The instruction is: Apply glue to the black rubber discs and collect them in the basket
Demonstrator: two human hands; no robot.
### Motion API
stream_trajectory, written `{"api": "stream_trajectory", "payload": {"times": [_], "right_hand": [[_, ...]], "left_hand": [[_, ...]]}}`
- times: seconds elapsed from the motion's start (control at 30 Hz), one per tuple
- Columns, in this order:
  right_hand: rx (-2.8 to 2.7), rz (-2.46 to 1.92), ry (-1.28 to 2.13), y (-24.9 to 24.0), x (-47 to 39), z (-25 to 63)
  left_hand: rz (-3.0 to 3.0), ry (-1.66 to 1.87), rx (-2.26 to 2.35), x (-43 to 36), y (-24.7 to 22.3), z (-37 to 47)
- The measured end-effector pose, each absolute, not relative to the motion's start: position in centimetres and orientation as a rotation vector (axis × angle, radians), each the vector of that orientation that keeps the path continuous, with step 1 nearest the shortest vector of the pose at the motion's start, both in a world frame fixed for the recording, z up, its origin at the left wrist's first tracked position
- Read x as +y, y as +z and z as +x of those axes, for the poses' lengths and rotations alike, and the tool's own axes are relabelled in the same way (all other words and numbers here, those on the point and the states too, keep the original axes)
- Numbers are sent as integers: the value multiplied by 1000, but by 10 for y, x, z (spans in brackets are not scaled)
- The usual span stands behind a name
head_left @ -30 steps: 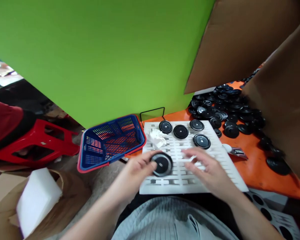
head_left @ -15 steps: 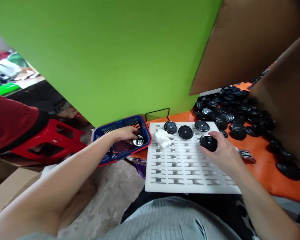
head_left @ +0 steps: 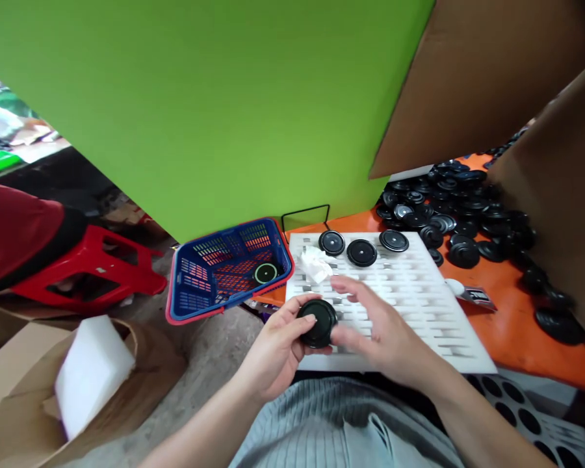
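Note:
My left hand point(head_left: 279, 344) grips a round black disc-shaped lid point(head_left: 320, 323) over the front left of the white slotted foam tray point(head_left: 448, 331), with the thumb on the disc's flat face. Just right of it, my right hand point(head_left: 387, 328) is open, thumb and fingers apart. Its thumb is close to the disc's edge; I cannot tell whether they touch. Along the tray's far edge lie three similar discs: a left one point(head_left: 332, 242), a middle one point(head_left: 361, 253) and a right one point(head_left: 394, 240). A crumpled white tissue point(head_left: 316, 263) rests on the tray's left side.
A blue basket point(head_left: 190, 286) with a red rim stands left of the tray, a pale-ringed disc point(head_left: 265, 273) inside. Many black discs point(head_left: 463, 214) are heaped on the orange table point(head_left: 511, 338). A white tube point(head_left: 470, 294) lies beside the tray. Left are a red stool point(head_left: 97, 266) and a sack point(head_left: 141, 390).
My left hand has come out of the basket to the tray's front, now gripping a black disc. My right hand has moved left and opened; the disc it held has left the tray's right side.

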State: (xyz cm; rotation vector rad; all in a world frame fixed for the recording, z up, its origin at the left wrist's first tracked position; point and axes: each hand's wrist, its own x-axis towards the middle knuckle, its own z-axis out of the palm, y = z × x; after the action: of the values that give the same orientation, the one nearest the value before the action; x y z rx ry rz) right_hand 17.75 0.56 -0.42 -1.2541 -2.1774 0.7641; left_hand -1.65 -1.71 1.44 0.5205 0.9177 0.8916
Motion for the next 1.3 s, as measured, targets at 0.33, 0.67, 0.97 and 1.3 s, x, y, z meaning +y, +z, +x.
{"api": "stream_trajectory", "payload": {"times": [0.33,0.67,0.97,1.3], "right_hand": [[-2386,-1464,396,-29,28,169],[-2065,-1344,501,-19,26,185],[-2284,-897,64,-14,-22,180],[-1691,-1268,867,-7,-17,188]], "left_hand": [[364,980,867,-15,14,-32],[350,977,884,-14,8,-33],[439,922,786,-13,8,-12],[566,870,774,-15,9,-8]]}}
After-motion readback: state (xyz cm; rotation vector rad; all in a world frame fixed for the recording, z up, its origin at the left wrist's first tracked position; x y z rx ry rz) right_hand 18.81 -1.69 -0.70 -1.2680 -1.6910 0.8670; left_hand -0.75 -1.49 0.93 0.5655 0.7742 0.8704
